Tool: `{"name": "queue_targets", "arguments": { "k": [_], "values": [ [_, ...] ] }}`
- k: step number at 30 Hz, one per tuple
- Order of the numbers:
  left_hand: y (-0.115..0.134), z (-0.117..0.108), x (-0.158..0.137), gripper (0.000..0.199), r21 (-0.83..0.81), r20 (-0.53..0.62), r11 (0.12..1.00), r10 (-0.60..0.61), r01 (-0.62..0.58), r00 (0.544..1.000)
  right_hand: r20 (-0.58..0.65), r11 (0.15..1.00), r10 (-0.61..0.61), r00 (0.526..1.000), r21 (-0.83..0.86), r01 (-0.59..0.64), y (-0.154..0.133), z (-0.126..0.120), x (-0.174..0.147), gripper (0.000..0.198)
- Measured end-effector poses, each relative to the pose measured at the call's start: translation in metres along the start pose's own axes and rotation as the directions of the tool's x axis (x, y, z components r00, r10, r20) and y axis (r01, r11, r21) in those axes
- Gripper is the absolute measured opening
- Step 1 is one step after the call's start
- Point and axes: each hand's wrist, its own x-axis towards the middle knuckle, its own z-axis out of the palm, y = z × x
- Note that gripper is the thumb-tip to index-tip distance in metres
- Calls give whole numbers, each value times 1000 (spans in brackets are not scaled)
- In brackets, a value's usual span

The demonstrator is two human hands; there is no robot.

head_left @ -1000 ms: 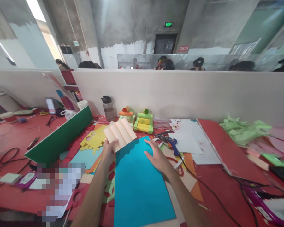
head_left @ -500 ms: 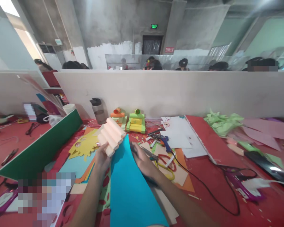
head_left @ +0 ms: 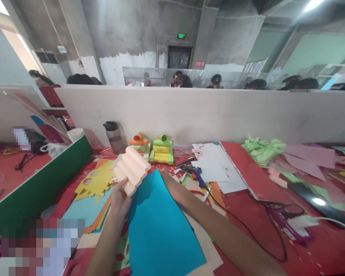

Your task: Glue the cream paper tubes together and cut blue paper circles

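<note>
My left hand (head_left: 121, 199) is closed on a row of peach paper rolls (head_left: 132, 166) joined side by side. A large blue paper sheet (head_left: 161, 226) stands curved in front of me, its pointed top just right of the rolls. My right hand (head_left: 168, 184) is at the sheet's upper right edge. Its fingers are hidden behind the paper, so what they hold does not show. Behind my right forearm lie scissors with a red handle (head_left: 202, 195), mostly covered. A blue glue gun (head_left: 199, 177) rests to the right of that hand.
Two small paper models, one orange (head_left: 138, 145) and one green and yellow (head_left: 161, 150), stand by the partition (head_left: 204, 115). A water bottle (head_left: 114, 138) is left of them. Yellow cut-outs (head_left: 96, 178) lie at left, beside a green board (head_left: 43, 184). A black cable (head_left: 241, 226) crosses the right side.
My right hand has moved forward and left, behind the blue sheet, whose lower part has spread and swung left. My left hand keeps hold of the peach rolls. The view has shifted slightly right.
</note>
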Motion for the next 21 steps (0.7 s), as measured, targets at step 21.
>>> {"name": "queue_targets", "arguments": {
  "k": [21],
  "values": [
    [-6,-2,0,50,6,5,1000,20,-20,1000,113,807,138,984,-589,-45,96,-128,29,21]
  ]
}}
